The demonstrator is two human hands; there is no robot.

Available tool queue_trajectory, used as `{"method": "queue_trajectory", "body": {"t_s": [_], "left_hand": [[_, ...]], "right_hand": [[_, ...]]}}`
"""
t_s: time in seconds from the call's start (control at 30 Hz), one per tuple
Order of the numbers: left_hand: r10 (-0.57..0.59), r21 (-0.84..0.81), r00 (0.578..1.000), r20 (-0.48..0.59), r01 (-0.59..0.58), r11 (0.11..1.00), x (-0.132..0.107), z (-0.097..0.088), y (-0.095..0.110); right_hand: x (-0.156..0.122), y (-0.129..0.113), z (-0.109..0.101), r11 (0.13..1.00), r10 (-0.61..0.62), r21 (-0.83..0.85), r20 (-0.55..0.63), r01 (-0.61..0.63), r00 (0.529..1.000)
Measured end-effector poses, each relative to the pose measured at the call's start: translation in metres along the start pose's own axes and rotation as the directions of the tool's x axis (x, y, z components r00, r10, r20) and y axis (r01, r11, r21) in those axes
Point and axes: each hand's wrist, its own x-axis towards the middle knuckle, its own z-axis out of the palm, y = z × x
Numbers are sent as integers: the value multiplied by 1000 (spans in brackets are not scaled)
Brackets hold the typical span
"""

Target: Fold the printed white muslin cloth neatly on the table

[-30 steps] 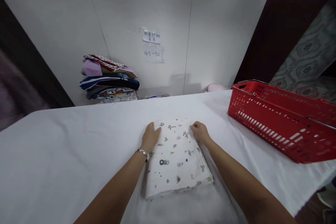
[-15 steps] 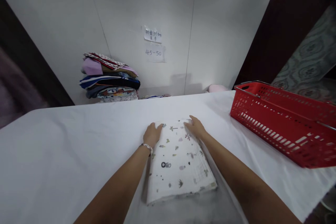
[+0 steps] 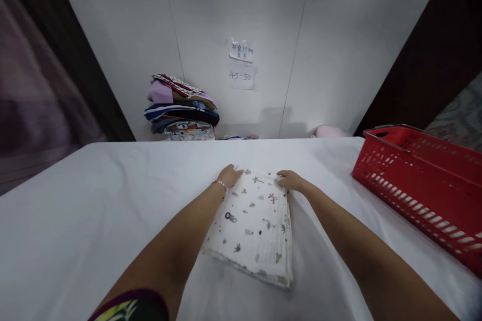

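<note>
A folded white cloth (image 3: pixel 252 225) printed with small plants and animals lies flat on the white-covered table, slightly turned, its layered edges toward me and on the right. My left hand (image 3: pixel 230 176) grips its far left corner, thumb on top; a beaded bracelet circles that wrist. At the far right corner, my right hand (image 3: pixel 291 180) pinches the cloth between thumb and fingers. The fingertips under the fabric are hidden on both sides.
To the right stands a red perforated basket (image 3: pixel 417 200) with metal handles. Behind the white tablecloth (image 3: pixel 94 200), a stack of folded fabrics (image 3: pixel 183 110) rises at the left. Something pink (image 3: pixel 329 132) shows past the far edge. Two paper signs (image 3: pixel 241 76) hang on the wall.
The folded cloth has turned, its near edge swinging left, with both hands still at its far corners. The view has shifted left, so wall and basket appear farther right.
</note>
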Motion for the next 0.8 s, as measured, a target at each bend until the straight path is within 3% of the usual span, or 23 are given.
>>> {"method": "queue_trajectory", "body": {"t_s": [0.2,0.37,0.47,0.53,0.63,0.7,0.8], "left_hand": [[-38,-11,995,94,39,999,-51,-6,-34],[-78,-3,972,223,81,997,-98,-19,-57],[1,93,960,279,-28,995,-91,-40,-52],[96,201,982,161,-128,971,-72,-60,-44],[115,320,992,60,-128,939,-43,-83,-35],[120,341,990,71,-137,930,-40,-85,-35],[191,322,980,54,-198,926,-63,-70,-39]], "right_hand": [[24,-20,-9,1000,19,8,178,-21,984],[29,-25,-16,992,93,51,308,-114,947],[13,-19,-19,978,118,113,399,-176,909],[-7,-15,-15,967,113,155,457,-204,882],[-44,-14,1,939,79,249,513,-236,855],[-67,-13,14,892,67,359,495,-274,866],[-87,-11,27,821,82,484,424,-302,902]]}}
